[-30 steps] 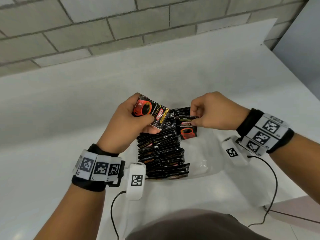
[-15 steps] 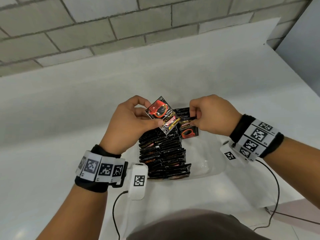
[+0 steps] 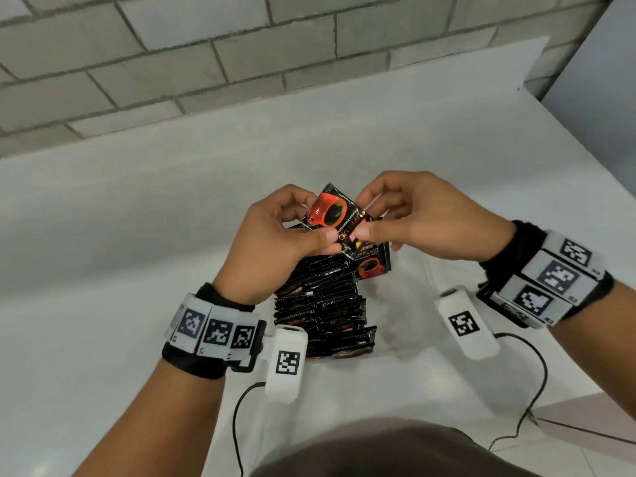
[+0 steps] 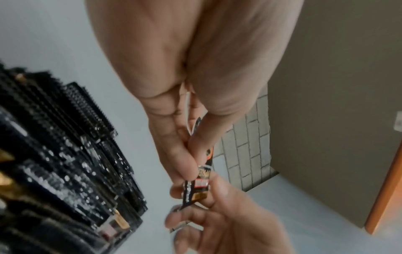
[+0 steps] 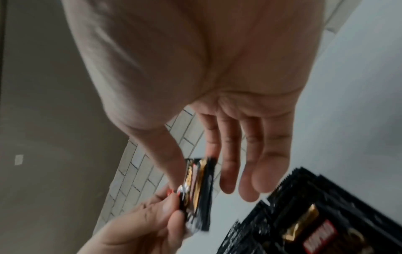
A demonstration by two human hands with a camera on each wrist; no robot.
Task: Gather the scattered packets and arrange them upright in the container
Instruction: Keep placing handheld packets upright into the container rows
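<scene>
A black coffee packet (image 3: 332,211) with a red cup printed on it is held above the far end of the clear container (image 3: 411,339). My left hand (image 3: 320,223) pinches its left edge between thumb and fingers. My right hand (image 3: 366,218) pinches the right edge with thumb and forefinger, its other fingers straight. The left wrist view shows the packet (image 4: 196,185) edge-on between both hands, as does the right wrist view (image 5: 197,185). A tight row of upright black packets (image 3: 323,304) fills the left half of the container. One packet (image 3: 373,266) at the far end faces me.
The container stands on a white table (image 3: 137,235) against a grey brick wall (image 3: 172,63). The container's right half holds no packets. Cables (image 3: 537,383) trail from both wrist cameras toward the table's near edge. A grey panel (image 3: 602,80) stands at the far right.
My left hand lifted the packet and turned it more upright. My right hand left the packet at the row's far end and came up to pinch the held packet.
</scene>
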